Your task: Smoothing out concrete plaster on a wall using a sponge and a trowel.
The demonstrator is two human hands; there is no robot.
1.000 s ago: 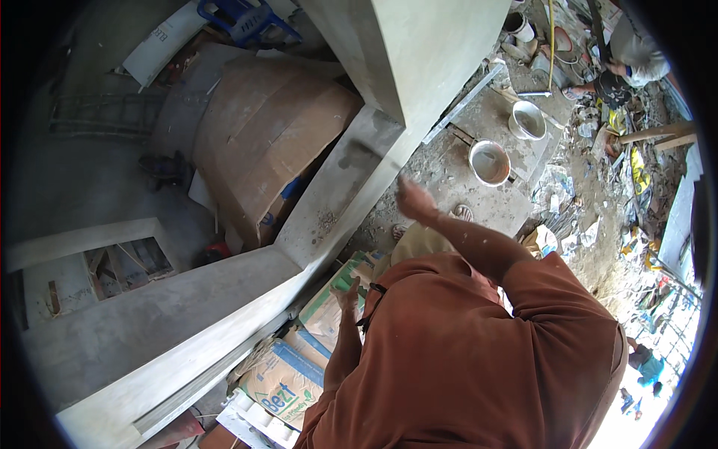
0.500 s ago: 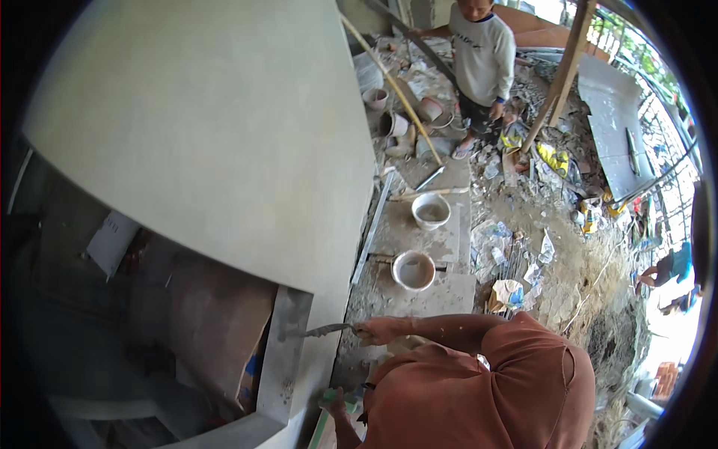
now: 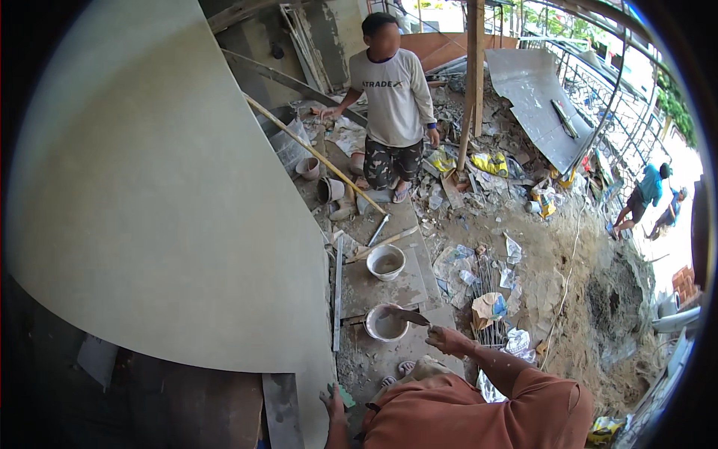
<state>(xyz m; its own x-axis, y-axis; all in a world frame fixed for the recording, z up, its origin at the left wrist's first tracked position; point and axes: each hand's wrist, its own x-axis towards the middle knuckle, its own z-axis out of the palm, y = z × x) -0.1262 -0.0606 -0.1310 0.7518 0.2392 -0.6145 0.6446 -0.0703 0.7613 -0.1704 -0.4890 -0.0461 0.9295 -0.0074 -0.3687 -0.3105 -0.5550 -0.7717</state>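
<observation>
a: what is the person's right hand (image 3: 447, 340) doing?

b: its grip is clenched round the handle of a trowel (image 3: 410, 317), the blade pointing left over the rim of the near bucket (image 3: 386, 323). the blade reaches the grey mix in there that way.

a: and the left hand (image 3: 334, 400)?

b: it is low at the near edge, closed on a small green thing (image 3: 345, 395), perhaps a float; too little shows to be sure. it sits just beside the big smooth grey wall (image 3: 164, 194), which fills the left of the scene.

a: why two buckets?

b: the far bucket (image 3: 386, 263) also holds grey mix. both stand on a flat slab (image 3: 389, 288) just right of the wall, likely so the mix stays within reach of it. a long straight bar (image 3: 337, 292) lies along the wall's foot, touching the slab's left side.

a: anyone else?

b: a person in a pale shirt (image 3: 391, 97) stands at the far end, well apart, amid rubble and scraps (image 3: 486, 292).
</observation>
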